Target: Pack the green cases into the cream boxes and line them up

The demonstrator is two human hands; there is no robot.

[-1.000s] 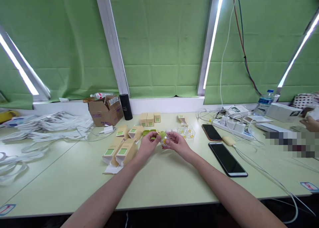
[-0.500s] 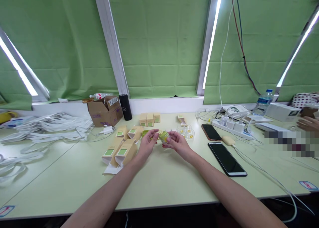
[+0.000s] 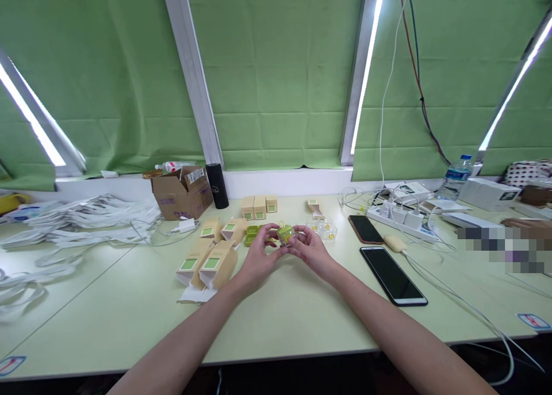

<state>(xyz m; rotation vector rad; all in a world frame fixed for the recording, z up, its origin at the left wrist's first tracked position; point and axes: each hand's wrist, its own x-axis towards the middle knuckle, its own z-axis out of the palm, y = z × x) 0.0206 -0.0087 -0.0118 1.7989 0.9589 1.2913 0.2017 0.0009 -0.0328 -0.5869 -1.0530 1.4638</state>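
Above the middle of the table I hold a small clear jar with a green lid [image 3: 285,233] between both hands. The fingers of my left hand [image 3: 262,256] close on its left side, while my right hand [image 3: 312,252] grips it from the right. Just left of my left hand lie green lid-like pieces [image 3: 250,234]. Behind my right hand stand several small clear jars with yellow bottoms [image 3: 324,228]. Cream cardboard boxes with green labels [image 3: 218,263] lie left of my left forearm.
More small boxes [image 3: 259,207] stand behind my hands, with a single box [image 3: 315,207] to their right. Two phones [image 3: 393,275] and a power strip [image 3: 403,221] lie at right. A brown carton [image 3: 183,195], a black cylinder [image 3: 217,186] and white straps [image 3: 81,219] are at left.
My left hand has moved right and onto the jar, which is now turned more upright. The green pieces at left are now uncovered.
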